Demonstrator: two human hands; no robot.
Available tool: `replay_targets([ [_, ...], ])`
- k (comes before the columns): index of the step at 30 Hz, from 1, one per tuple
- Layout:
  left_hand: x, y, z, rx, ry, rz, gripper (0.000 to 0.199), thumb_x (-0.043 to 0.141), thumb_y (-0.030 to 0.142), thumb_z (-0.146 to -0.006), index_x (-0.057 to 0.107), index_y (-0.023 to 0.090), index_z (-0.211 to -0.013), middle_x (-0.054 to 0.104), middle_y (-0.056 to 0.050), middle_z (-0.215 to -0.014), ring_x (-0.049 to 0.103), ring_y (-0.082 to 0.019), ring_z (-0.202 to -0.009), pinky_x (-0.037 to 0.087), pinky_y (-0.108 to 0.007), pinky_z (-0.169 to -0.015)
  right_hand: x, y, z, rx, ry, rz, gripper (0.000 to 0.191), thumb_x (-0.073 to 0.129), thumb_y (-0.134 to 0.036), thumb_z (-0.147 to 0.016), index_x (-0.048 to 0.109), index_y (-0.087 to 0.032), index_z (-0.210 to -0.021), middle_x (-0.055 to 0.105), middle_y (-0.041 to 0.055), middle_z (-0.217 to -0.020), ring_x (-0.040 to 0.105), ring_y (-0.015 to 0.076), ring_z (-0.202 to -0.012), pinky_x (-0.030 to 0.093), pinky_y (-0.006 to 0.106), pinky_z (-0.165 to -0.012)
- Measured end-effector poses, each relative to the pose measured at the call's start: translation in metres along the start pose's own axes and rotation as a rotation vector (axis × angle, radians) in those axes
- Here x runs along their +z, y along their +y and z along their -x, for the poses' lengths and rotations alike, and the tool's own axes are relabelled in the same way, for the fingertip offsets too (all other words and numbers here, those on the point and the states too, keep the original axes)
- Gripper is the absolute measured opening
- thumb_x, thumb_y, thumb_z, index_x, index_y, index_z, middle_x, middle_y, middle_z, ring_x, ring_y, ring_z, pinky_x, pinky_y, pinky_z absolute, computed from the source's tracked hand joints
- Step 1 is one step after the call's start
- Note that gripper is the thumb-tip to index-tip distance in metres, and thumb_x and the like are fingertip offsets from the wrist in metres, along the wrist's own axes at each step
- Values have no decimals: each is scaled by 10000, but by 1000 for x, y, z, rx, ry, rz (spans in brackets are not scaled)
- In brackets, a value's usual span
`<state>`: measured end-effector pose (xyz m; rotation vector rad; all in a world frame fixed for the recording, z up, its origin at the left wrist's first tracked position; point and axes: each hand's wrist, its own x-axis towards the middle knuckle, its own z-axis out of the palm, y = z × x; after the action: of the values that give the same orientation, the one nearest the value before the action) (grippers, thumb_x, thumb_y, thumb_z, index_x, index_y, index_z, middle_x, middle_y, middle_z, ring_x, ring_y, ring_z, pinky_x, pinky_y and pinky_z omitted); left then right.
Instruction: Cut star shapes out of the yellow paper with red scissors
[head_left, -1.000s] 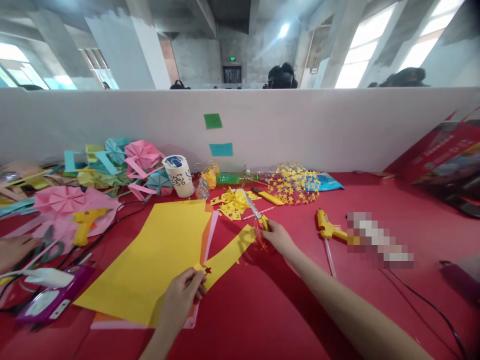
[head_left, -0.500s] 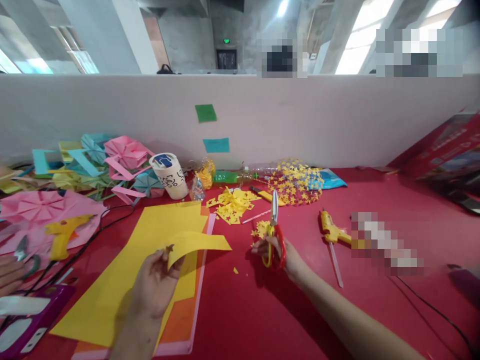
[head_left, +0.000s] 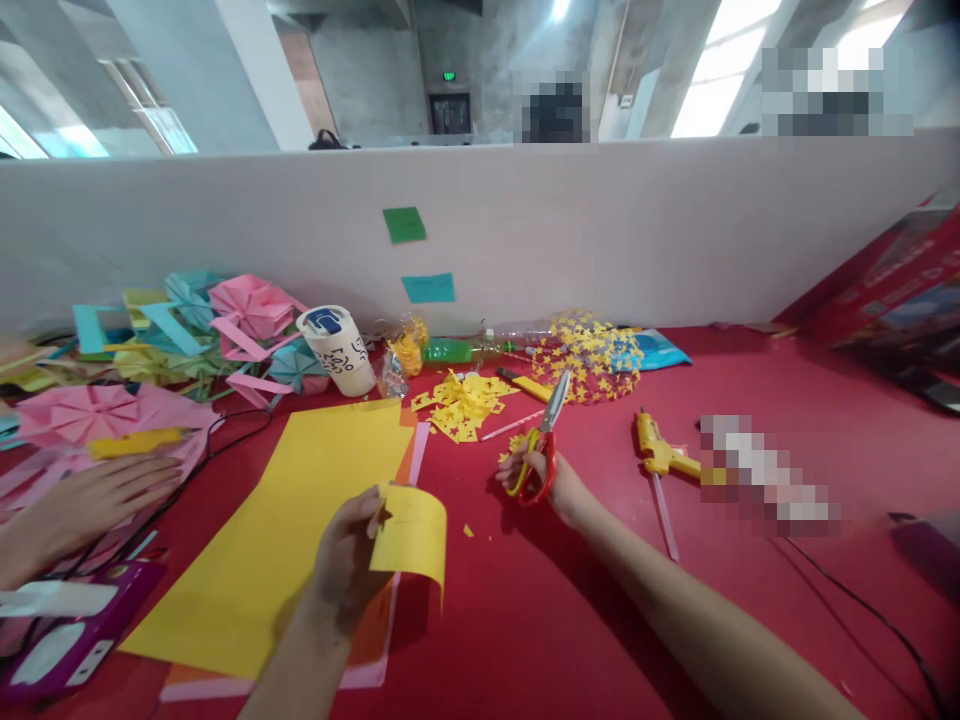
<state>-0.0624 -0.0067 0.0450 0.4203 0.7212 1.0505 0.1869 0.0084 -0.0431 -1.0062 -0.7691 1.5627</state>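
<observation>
My left hand pinches a curled strip of yellow paper by its left end, where a small star-shaped cut-out shows. In my right hand are scissors with red and yellow handles, their blades pointing up and away from me. Under and behind the right fingers lie small yellow paper stars. Below my left forearm, large yellow sheets rest on orange and pink paper. A heap of punched yellow scraps lies beyond both hands.
At the left, another person's hand covers part of a yellow glue gun. A second glue gun lies at the right. A bottle with yellow stars, a white cup and folded paper flowers line the partition.
My left hand has moved right and turned, so the strip now curls downward. The scissors have tilted to the right. The other person's hand has reached in over the left glue gun.
</observation>
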Motion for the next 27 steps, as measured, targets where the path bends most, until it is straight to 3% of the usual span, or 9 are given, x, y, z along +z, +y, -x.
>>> replay_targets([
  [3, 34, -18, -8, -106, -155, -20, 278, 712, 197, -532, 467, 149, -411, 586, -11, -511, 583, -111, -478, 496, -203, -472, -11, -22, 11, -47, -3, 55, 276, 590, -294, -962, 583, -156, -1201, 630, 80, -1155, 656, 211, -921, 565, 391, -775],
  [5, 55, -28, -12, -165, -240, -16, 298, 691, 220, -529, 427, 161, -404, 539, 1, -484, 535, -96, -443, 458, -202, -445, -13, -38, 26, -59, -48, 103, 180, 576, -323, -943, 611, -158, -1005, 690, 29, -852, 590, 113, -505, 496, 244, -488],
  [8, 68, -35, -20, -120, -252, -139, 336, 624, 294, -572, 339, 186, -430, 431, 32, -449, 464, -81, -427, 437, -212, -478, -10, -62, 52, -27, -155, 185, 269, 580, -415, -889, 596, -186, -749, 625, -10, -531, 446, 90, -330, 376, 217, -378],
  [11, 54, -34, -32, 91, -212, -665, 333, 451, 427, -676, 276, 210, -494, 425, 20, -518, 455, -104, -485, 426, -247, -530, -13, -81, 68, 19, -215, 272, 278, 617, -457, -832, 571, -194, -756, 679, 22, -538, 412, 85, -270, 265, 201, -311],
  [13, 34, -34, -42, 82, -224, -843, 260, 452, 367, -677, 347, 202, -505, 464, 7, -561, 464, -115, -539, 398, -248, -558, -19, -88, 71, 30, -185, 330, 262, 663, -403, -806, 539, -192, -711, 686, 20, -537, 429, 75, -284, 275, 180, -318],
  [15, 15, -37, -51, 41, -254, -1038, 204, 516, 289, -656, 432, 188, -499, 435, 21, -508, 397, -108, -498, 284, -238, -497, -26, -87, 68, 29, -129, 379, 245, 719, -351, -755, 544, -185, -709, 656, -16, -495, 430, 65, -274, 273, 160, -307],
  [18, -1, -44, -62, 42, -333, -1301, 199, 527, 230, -663, 428, 190, -496, 374, 45, -497, 336, -110, -501, 213, -258, -513, -32, -76, 59, 15, -59, 417, 250, 716, -357, -745, 532, -190, -713, 628, -47, -478, 433, 67, -267, 277, 156, -291],
  [24, 8, -39, -65, 125, -536, -1608, 245, 513, 152, -661, 326, 189, -507, 387, 32, -596, 360, -125, -572, 215, -290, -585, -23, -58, 52, 19, -82, 421, 252, 675, -402, -768, 550, -187, -725, 619, -52, -531, 481, 68, -316, 322, 159, -336],
  [27, 14, -30, -61, 143, -562, -1688, 216, 500, 162, -697, 360, 184, -534, 438, 15, -692, 397, -130, -602, 244, -291, -605, -21, -60, 54, 20, -92, 430, 217, 672, -378, -769, 577, -185, -747, 624, -49, -561, 501, 71, -341, 333, 163, -354],
])
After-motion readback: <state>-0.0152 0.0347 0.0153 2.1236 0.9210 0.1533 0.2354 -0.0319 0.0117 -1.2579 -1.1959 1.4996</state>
